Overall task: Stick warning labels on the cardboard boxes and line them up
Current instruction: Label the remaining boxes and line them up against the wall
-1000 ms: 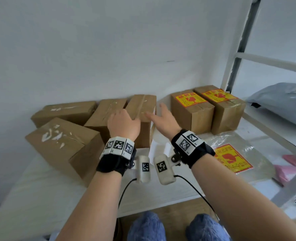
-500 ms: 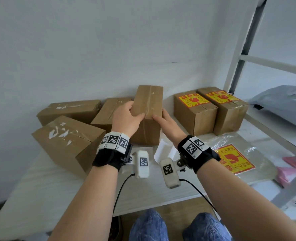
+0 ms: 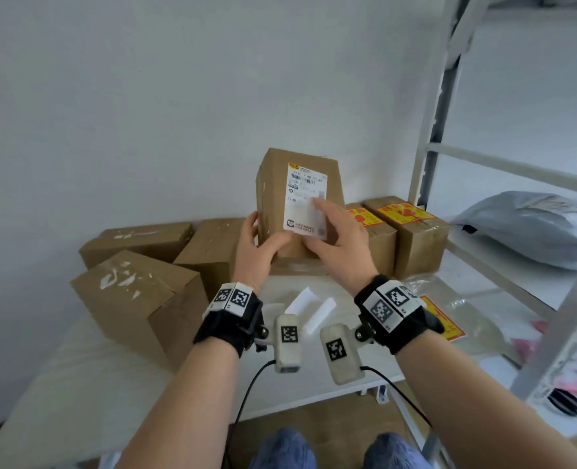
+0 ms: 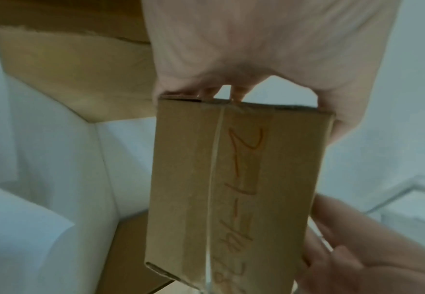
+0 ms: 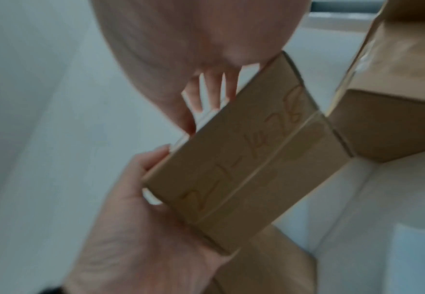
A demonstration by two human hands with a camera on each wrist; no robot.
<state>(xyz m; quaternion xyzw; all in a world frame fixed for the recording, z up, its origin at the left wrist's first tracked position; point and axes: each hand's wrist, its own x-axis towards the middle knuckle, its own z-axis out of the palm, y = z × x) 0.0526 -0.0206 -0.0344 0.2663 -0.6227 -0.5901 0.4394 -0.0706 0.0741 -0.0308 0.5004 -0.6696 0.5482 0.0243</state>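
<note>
Lifted clear of the surface [image 3: 77, 360] since a second ago and stood on end above the other boxes [image 3: 135, 299], shipping slip [image 3: 305, 201] facing the camera: the cardboard box [image 3: 273, 198]. Gripped low down between left hand [image 3: 258, 252] and right hand [image 3: 339, 245], fingers curled round its sides. Set at back right, two boxes bearing yellow warning labels [image 3: 402, 211].

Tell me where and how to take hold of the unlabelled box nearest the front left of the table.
Probably best with both hands on the two long side faces of the front-left box, coming from above and in front. It lies flat, angled on the table, its front corner and near sides exposed; another box crowds its far right. Both the left hand and right hand currently hold the raised box.
</note>
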